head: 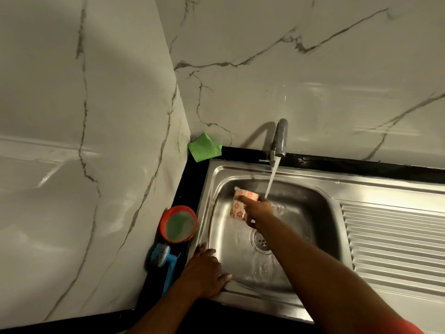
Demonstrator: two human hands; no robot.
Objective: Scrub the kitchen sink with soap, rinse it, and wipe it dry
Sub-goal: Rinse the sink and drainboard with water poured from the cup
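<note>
The steel sink [216, 179] fills the lower right, with its drain [262, 240] in the basin floor. Water streams from the tap [279, 138] into the basin just right of my right hand [260, 212]. That hand grips a pale sponge with a red flower print [240, 204] and holds it against the basin's back left wall. My left hand [204, 271] rests flat on the sink's front left rim, fingers spread. The basin floor is wet around the drain.
A red bowl of greenish soapy liquid [179, 224] stands on the black counter left of the sink. A blue brush [163, 261] lies in front of it. A green cloth [204, 147] sits in the back corner. The ribbed drainboard [395, 239] extends right. Marble walls close in behind and left.
</note>
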